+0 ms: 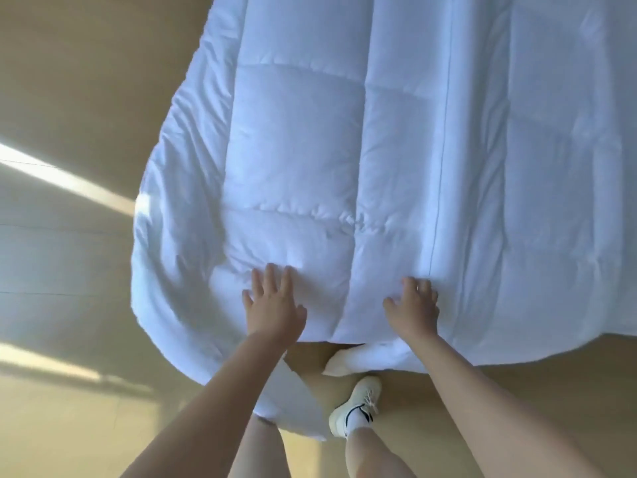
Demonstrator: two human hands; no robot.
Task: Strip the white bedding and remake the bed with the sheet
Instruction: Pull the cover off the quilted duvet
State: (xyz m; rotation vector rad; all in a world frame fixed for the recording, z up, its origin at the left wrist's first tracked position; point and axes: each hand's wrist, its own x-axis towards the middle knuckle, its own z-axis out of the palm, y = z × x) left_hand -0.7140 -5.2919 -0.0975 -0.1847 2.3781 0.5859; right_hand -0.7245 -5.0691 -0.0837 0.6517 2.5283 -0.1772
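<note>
The white quilted comforter (344,139) covers the bed and spills over its near end onto the smooth tan floor (69,81), with a corner pooling by the feet. The left hand (274,307) lies flat on it, fingers spread, grasping nothing. The right hand (413,305) curls its fingers into a fold beside a long seam. A pull from that one hand would likely skew the cover and drag it over the floor. The white laced sneaker (355,412) stands at the draped hem and could tread on it and trip the person.
</note>
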